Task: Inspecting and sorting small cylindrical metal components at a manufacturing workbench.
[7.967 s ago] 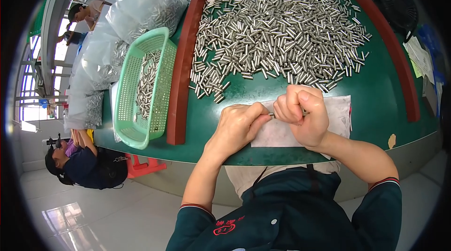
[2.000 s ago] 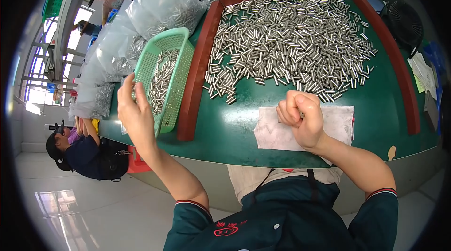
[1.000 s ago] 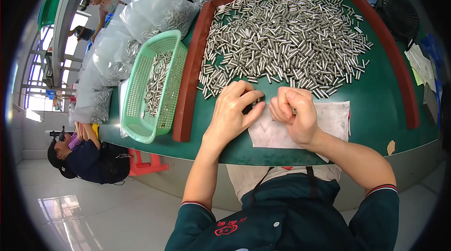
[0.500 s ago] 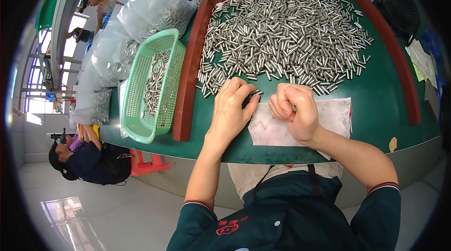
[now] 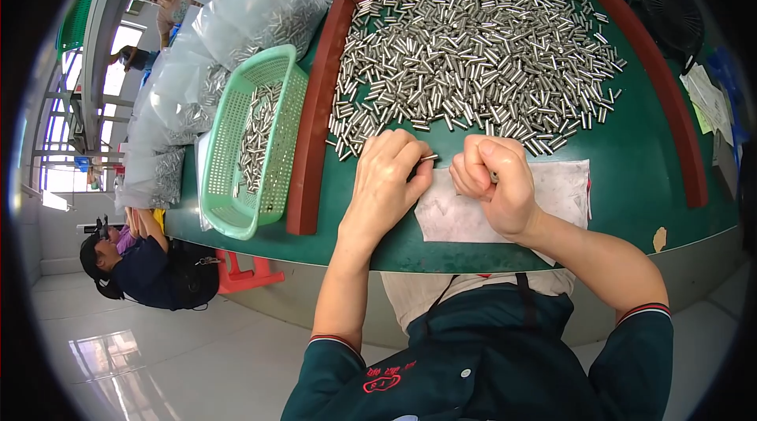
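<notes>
Short shiny metal pins [image 5: 473, 50] lie in a wide, loose heap on the green tabletop. At the heap's near edge, my left hand [image 5: 388, 176] pinches one metal pin [image 5: 428, 158] between thumb and forefinger, its end sticking out to the right. My right hand [image 5: 501, 184] is curled into a fist above a stained white cloth [image 5: 449, 220]. Inside its curled fingers shows a small round metal end, like that of a pin; the rest is hidden. A small gap separates the two hands.
A dark red wooden frame [image 5: 309, 169] borders the heap. Left of it stands a light green perforated basket [image 5: 225, 220] with more pins, beside clear bags [image 5: 236, 23] of pins. A black fan [image 5: 670, 15] sits at the far right. Co-workers [image 5: 150, 263] are at the left.
The pin in my left hand has turned slightly and its tip shows less. My right hand stays closed in nearly the same place. The whole view has shifted slightly.
</notes>
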`<state>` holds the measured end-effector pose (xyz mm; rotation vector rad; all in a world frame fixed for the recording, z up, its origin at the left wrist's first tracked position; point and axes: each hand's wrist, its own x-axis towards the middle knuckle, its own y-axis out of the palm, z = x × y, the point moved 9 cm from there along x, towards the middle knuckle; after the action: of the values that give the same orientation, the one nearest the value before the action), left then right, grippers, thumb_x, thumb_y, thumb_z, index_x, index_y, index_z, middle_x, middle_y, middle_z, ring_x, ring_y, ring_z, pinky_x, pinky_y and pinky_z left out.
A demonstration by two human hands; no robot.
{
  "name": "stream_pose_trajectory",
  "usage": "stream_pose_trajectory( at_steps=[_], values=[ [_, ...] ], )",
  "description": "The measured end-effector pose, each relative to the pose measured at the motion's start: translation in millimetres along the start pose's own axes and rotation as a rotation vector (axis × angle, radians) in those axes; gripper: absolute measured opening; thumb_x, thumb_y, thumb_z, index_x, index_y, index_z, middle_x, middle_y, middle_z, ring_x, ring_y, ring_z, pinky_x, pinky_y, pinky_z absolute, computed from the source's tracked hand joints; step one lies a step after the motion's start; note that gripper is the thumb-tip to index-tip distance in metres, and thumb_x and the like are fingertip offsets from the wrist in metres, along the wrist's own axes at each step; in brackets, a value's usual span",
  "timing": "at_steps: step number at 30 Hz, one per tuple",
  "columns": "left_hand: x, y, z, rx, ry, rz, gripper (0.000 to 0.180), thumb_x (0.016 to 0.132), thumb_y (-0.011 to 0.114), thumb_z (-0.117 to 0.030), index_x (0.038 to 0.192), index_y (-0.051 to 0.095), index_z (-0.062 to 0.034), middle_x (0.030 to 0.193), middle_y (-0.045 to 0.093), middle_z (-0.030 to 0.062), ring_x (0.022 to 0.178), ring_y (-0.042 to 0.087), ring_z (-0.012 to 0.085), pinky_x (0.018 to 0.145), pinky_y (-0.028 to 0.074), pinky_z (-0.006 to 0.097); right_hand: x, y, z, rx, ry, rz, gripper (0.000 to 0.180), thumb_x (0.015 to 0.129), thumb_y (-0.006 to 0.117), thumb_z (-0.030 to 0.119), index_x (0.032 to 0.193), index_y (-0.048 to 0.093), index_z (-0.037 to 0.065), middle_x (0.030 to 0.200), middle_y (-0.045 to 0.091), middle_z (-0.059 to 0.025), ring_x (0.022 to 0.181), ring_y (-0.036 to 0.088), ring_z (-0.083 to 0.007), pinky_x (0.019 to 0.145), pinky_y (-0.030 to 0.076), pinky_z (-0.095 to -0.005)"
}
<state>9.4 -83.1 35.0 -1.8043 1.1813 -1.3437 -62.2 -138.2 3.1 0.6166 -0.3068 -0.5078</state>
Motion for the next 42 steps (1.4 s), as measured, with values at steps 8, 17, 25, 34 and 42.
stream_pose_trajectory(
  at_steps=[8,17,25,34,42],
  values=[
    [-8,7,-13,-0.222,0.010,0.187,0.017,0.057,0.064,-0.005,0.071,0.056,-0.0068,0.071,0.048,0.0023,0.065,0.046,0.0185,0.061,0.034,0.031,0,-3,0,0.018,-0.015,-0.016,0.034,0.084,0.034,0.022,0.053,0.030,0.009,0.043,0.027,0.0014,0.041,0.020,-0.0078,0.041,0.019,-0.0244],
    [-10,12,-9,-0.331,-0.046,0.170,0.015,0.059,0.063,-0.002,0.073,0.057,-0.0041,0.070,0.050,0.0056,0.065,0.048,0.0225,0.059,0.040,0.031,1,-1,3,0.106,-0.050,0.035,0.035,0.084,0.035,0.024,0.052,0.030,0.009,0.043,0.027,0.0015,0.040,0.020,-0.0082,0.041,0.018,-0.0242],
    [-12,12,-9,-0.335,-0.050,0.156,0.015,0.059,0.063,-0.001,0.072,0.057,-0.0040,0.071,0.051,0.0059,0.065,0.049,0.0226,0.057,0.041,0.032,2,-1,2,0.103,-0.051,0.040,0.035,0.083,0.036,0.024,0.051,0.030,0.009,0.043,0.027,0.0019,0.040,0.020,-0.0079,0.041,0.018,-0.0242],
    [-11,11,-9,-0.351,-0.056,0.158,0.015,0.059,0.063,0.000,0.073,0.057,-0.0039,0.071,0.050,0.0060,0.066,0.049,0.0228,0.058,0.041,0.032,1,1,-1,0.130,-0.020,0.048,0.035,0.083,0.036,0.024,0.052,0.029,0.010,0.042,0.026,0.0022,0.040,0.019,-0.0079,0.041,0.018,-0.0242],
    [-12,12,-7,-0.372,-0.084,0.173,0.015,0.059,0.064,0.001,0.072,0.057,-0.0034,0.071,0.049,0.0065,0.066,0.049,0.0232,0.058,0.041,0.032,-1,2,-1,0.119,-0.037,0.047,0.035,0.083,0.036,0.024,0.052,0.029,0.010,0.043,0.026,0.0023,0.040,0.019,-0.0080,0.041,0.018,-0.0244]
  ],
)
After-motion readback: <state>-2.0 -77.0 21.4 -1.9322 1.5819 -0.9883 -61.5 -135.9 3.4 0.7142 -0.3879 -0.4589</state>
